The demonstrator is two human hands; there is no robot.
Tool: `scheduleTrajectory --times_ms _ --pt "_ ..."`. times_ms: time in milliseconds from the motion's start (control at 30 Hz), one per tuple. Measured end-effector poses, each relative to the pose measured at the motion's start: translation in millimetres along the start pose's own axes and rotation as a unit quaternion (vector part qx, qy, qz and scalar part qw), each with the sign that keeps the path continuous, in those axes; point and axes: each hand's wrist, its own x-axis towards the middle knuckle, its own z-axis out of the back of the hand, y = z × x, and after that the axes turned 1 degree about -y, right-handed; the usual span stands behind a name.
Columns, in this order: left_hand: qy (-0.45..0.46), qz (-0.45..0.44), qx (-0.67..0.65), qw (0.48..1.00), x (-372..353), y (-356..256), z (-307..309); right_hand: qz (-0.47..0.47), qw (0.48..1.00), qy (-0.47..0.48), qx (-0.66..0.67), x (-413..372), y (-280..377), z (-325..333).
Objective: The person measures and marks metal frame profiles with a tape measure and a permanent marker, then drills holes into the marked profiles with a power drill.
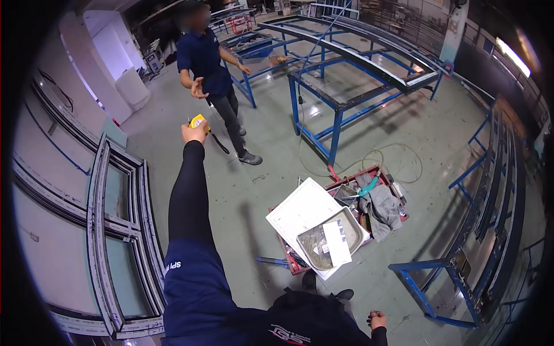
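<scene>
My left arm is stretched forward, and my left hand (195,132) is closed around a yellow tape measure (200,124). A black strap (220,143) dangles from it. Facing me stands a person (209,63) in a dark blue shirt, with one hand (199,89) held out, fingers apart, just beyond the tape measure and not touching it. Low at my right side hangs my right hand (378,319), its fingers curled in. What is inside them, if anything, is hidden.
By my feet, a red toolbox (297,269) carries white sheets (297,210), a clear tray (309,256) and a grey cloth (382,210). Window frames (95,225) lean at left. A blue metal stand (336,130) bears a long frame; a hose (412,180) loops on the floor. Another rack (418,266) stands right.
</scene>
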Motion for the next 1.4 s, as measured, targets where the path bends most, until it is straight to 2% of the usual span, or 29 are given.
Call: scheduleTrajectory --times_ms 200,300,333,433,567,667,733,767,867,900,967,1033,1100,1133,1167,1200,1233,1300,1367,1400 --pt "-0.044 -0.014 -0.031 0.998 10.4 12.3 -16.0 0.0 1.0 -0.014 0.012 -6.1 4.1 -0.7" --pt "-0.033 0.078 -0.058 0.995 5.6 3.8 -13.8 -0.018 0.999 -0.029 0.032 -15.9 8.8 -3.2" --pt "-0.058 0.083 -0.045 0.994 -4.7 -6.7 -10.4 -0.023 0.999 -0.029 0.037 -17.4 4.6 -3.3" --pt "0.032 0.186 -0.125 0.974 12.0 7.8 -19.5 -0.036 0.999 -0.025 0.024 -22.0 -7.5 -2.8" --pt "0.069 0.274 -0.287 0.915 11.3 14.8 -37.0 -0.05 0.998 -0.03 0.021 -25.9 -8.7 -1.2" --pt "0.069 0.257 -0.205 0.942 23.6 30.7 -56.7 -0.053 0.997 -0.049 0.042 -30.6 -0.9 -1.1" --pt "0.005 0.107 -0.087 0.99 18.3 51.9 -74.3 -0.052 0.996 -0.05 0.047 -32.1 3.3 -2.9" --pt "-0.027 0.028 -0.025 0.999 4.0 46.6 -70.6 -0.052 0.996 -0.049 0.049 -31.5 2.3 -4.5" --pt "0.218 -0.1 0.011 0.971 -89.4 58.6 -56.0 -0.057 0.998 -0.03 0.024 -17.3 -11.3 -17.3" --pt "0.303 -0.088 0.054 0.947 -140.9 49.2 -37.8 -0.076 0.997 -0.011 0.011 -15.3 -11.4 -22.9" --pt "0.467 -0.042 0.139 0.872 -204.1 140.5 -44.4 -0.112 0.993 0.025 -0.015 -9.5 2.4 -39.2" --pt "0.527 0.078 0.155 0.832 -303.2 183.2 -24.5 -0.127 0.988 0.032 0.084 -4.4 43.1 -67.8" --pt "0.467 0.104 0.046 0.877 -405.6 218.6 -6.9 -0.083 0.973 0.121 0.178 -3.5 107.8 -102.9" --pt "0.442 0.115 0.022 0.889 -447.4 229.6 -4.1 0.001 0.984 0.112 0.139 8.9 122.8 -125.0" --pt "0.407 0.126 0.066 0.902 -481.7 213.2 5.0 0.087 0.986 0.104 0.098 26.6 135.9 -152.0" --pt "0.384 0.093 0.083 0.915 -517.4 244.6 -4.9 0.179 0.983 0.027 0.03 47.3 144.8 -179.4" --pt "0.429 0.167 0.053 0.886 -533.3 220.2 4.9 0.269 0.961 -0.049 -0.038 61.1 153.2 -198.2" --pt "0.541 0.192 -0.003 0.819 -535.4 172.9 26.6 0.211 0.977 -0.017 -0.031 65.9 194.7 -213.8" --pt "0.512 0.096 0.122 0.845 -584.1 239.6 -0.5 0.077 0.99 0.121 -0.009 50.8 244.6 -206.4" --pt "0.523 0.095 0.143 0.835 -584.6 240.9 1.7 0.034 0.991 0.127 -0.039 42.7 264.2 -203.4"
